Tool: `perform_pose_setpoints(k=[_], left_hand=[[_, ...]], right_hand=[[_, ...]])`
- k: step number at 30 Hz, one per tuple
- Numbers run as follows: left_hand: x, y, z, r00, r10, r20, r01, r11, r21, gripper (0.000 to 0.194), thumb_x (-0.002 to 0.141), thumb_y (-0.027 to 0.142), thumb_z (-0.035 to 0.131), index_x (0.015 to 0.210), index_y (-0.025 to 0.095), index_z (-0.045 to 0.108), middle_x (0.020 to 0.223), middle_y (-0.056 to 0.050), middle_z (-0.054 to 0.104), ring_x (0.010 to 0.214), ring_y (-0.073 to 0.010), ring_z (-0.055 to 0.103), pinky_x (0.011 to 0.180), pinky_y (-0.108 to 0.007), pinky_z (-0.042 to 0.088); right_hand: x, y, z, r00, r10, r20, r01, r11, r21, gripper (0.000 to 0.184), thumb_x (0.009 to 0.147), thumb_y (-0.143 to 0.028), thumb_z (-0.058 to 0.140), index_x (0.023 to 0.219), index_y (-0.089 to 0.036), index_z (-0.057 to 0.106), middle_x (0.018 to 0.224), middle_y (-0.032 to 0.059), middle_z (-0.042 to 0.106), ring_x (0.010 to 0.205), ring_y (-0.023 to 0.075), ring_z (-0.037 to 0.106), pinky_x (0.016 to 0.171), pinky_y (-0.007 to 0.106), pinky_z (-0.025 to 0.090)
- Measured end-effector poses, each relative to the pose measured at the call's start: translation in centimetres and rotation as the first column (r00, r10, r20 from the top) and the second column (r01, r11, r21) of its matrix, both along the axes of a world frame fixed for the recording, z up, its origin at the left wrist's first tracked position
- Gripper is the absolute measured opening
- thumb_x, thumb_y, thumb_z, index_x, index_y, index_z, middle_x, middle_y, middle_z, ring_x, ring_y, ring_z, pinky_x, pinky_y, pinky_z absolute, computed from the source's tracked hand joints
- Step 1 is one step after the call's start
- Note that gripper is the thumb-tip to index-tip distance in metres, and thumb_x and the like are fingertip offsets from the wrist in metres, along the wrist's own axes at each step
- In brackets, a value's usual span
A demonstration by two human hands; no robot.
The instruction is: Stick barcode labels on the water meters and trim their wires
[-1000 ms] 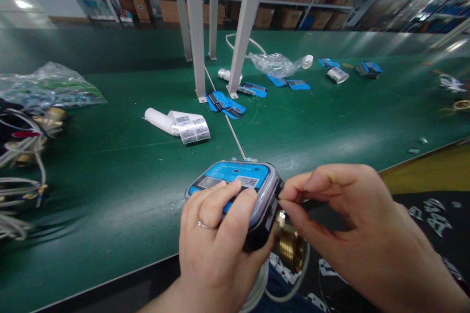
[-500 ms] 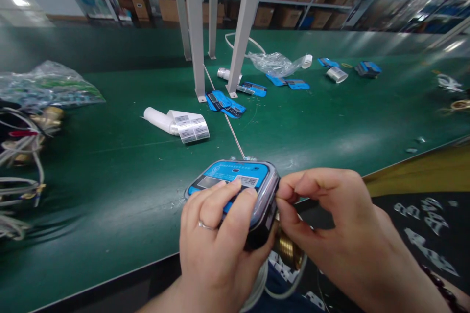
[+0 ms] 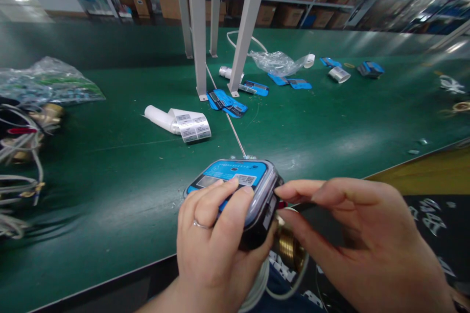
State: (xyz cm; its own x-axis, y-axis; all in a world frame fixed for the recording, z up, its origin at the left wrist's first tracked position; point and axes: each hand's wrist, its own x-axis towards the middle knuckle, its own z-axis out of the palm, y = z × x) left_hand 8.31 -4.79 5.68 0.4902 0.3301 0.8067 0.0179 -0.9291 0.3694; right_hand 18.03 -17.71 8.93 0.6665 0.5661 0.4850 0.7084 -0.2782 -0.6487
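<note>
My left hand [image 3: 216, 234] is closed over a meter [image 3: 235, 171] with a blue face, a clear cover edge and a black body. It is tilted above the table's front edge. A threaded brass fitting [image 3: 289, 244] sticks out under its right side, and a pale cable [image 3: 290, 293] loops below. At the meter's right side is my right hand [image 3: 352, 225], its thumb and forefinger apart. The forefinger tip touches the meter's side; a small red part [image 3: 282, 204] shows between the fingertips. The meter's underside is hidden.
On the green table [image 3: 121, 176] lie a roll of labels [image 3: 193, 124], blue face plates [image 3: 225, 101] and a thin rod [image 3: 235, 133]. Metal posts [image 3: 198, 34] stand behind them. At left are a plastic bag [image 3: 47, 83] and coiled cables [image 3: 22, 176].
My right thumb and forefinger have parted from a pinch at the meter's side, and that hand has shifted slightly right. My left hand still holds the meter.
</note>
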Motion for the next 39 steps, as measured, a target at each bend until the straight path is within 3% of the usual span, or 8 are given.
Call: perform_pose_setpoints(k=[6,12,19,25,33,36,39], left_hand=[[-0.2,0.1,-0.2,0.999,0.048,0.000,-0.048,0.999,-0.020,0.025,0.082,0.025,0.066,0.104,0.017,0.057,0.099,-0.007,0.063,0.094,-0.0199,0.061,0.088,-0.034,0.048],[-0.2,0.3,-0.4,0.999,0.044,0.022,-0.044,0.999,-0.007,0.026,0.080,0.025,0.069,0.101,0.016,0.058,0.098,-0.008,0.064,0.093,-0.0200,0.061,0.086,-0.035,0.050],[0.0,0.4,-0.5,0.998,0.048,0.040,-0.048,0.999,-0.013,0.024,0.080,0.027,0.068,0.100,0.017,0.058,0.097,-0.007,0.064,0.091,-0.0193,0.062,0.085,-0.035,0.051],[0.1,0.4,-0.4,0.998,0.059,0.027,-0.059,0.998,-0.009,0.023,0.082,0.028,0.066,0.101,0.017,0.058,0.096,-0.007,0.063,0.092,-0.0200,0.061,0.084,-0.036,0.051],[-0.1,0.5,-0.3,0.999,0.044,0.024,-0.045,0.999,0.015,0.026,0.079,0.026,0.070,0.100,0.016,0.058,0.095,-0.007,0.063,0.090,-0.0200,0.062,0.084,-0.036,0.051],[-0.1,0.4,-0.3,0.999,0.048,0.009,-0.048,0.999,0.014,0.026,0.080,0.027,0.069,0.101,0.017,0.058,0.096,-0.007,0.064,0.091,-0.0207,0.062,0.083,-0.037,0.051],[0.2,0.4,-0.3,0.998,0.058,0.001,-0.058,0.998,0.025,0.026,0.080,0.028,0.069,0.101,0.017,0.058,0.097,-0.007,0.064,0.092,-0.0211,0.062,0.083,-0.037,0.051]], right_hand=[[-0.7,0.4,-0.9,0.993,0.101,-0.060,-0.089,0.979,0.183,0.027,0.077,-0.015,0.068,0.088,-0.028,0.047,0.091,-0.0042,0.073,0.086,0.0140,0.070,0.080,0.025,0.058],[-0.7,1.3,-1.9,0.991,0.132,-0.029,-0.116,0.940,0.321,0.031,0.078,0.001,0.059,0.087,-0.026,0.046,0.084,-0.0039,0.071,0.084,0.0118,0.068,0.074,0.023,0.057],[-0.5,2.0,-2.0,0.978,0.202,-0.040,-0.170,0.899,0.404,0.035,0.076,0.006,0.056,0.087,-0.025,0.046,0.079,-0.0047,0.068,0.078,0.0115,0.066,0.073,0.025,0.055],[-0.5,2.0,-2.2,0.988,0.157,-0.007,-0.143,0.918,0.369,0.033,0.076,0.004,0.059,0.087,-0.025,0.047,0.085,-0.0037,0.071,0.083,0.0131,0.067,0.076,0.027,0.056],[-0.1,1.9,-1.9,0.978,0.207,0.017,-0.200,0.915,0.350,0.031,0.077,0.004,0.056,0.081,-0.024,0.043,0.078,-0.0053,0.067,0.078,0.0108,0.065,0.075,0.026,0.053],[-0.1,2.0,-2.1,0.972,0.235,-0.004,-0.215,0.895,0.392,0.032,0.077,0.004,0.054,0.086,-0.025,0.042,0.075,-0.0052,0.064,0.074,0.0108,0.064,0.072,0.027,0.053],[0.0,1.7,-2.3,0.984,0.176,-0.014,-0.158,0.915,0.371,0.034,0.078,0.001,0.057,0.093,-0.026,0.043,0.085,-0.0022,0.065,0.082,0.0137,0.065,0.075,0.030,0.054]])
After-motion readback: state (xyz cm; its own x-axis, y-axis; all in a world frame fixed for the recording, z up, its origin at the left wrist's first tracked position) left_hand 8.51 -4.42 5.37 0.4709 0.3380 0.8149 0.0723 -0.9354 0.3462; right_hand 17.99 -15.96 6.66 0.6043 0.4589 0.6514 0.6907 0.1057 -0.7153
